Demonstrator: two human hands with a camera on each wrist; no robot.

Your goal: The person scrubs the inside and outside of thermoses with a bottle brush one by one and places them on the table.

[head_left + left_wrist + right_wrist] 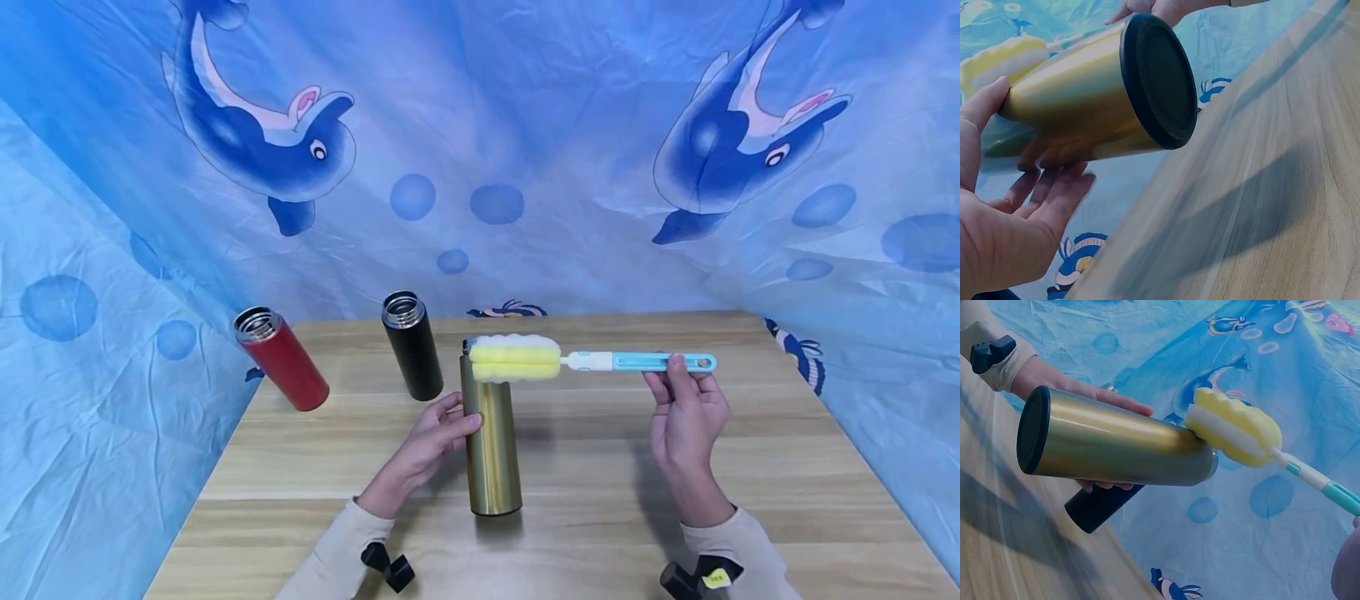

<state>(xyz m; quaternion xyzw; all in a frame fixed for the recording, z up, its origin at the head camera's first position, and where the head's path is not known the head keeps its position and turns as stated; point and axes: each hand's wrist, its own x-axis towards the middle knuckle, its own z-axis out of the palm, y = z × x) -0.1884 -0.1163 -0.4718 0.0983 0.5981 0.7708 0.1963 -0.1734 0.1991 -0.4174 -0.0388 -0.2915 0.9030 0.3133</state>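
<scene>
A gold tumbler (pixel 492 458) is held above the wooden table by my left hand (pixel 427 443), with the thumb on one side and the fingers round the other. Its black base (pixel 1159 81) tips toward me, and the far end leans away. My right hand (pixel 688 421) pinches the blue-and-white handle (pixel 645 362) of a bottle brush. The brush's yellow-and-white sponge head (pixel 516 358) lies crosswise at the tumbler's mouth end, overlapping it in the head view. In the right wrist view the sponge (pixel 1235 428) is right at the rim. The mouth's inside is hidden.
A red tumbler (pixel 285 362) and a black tumbler (pixel 412 346), both without lids, stand toward the back left of the table (pixel 585 517). A blue curtain (pixel 570 267) with dolphins hangs behind and along both sides.
</scene>
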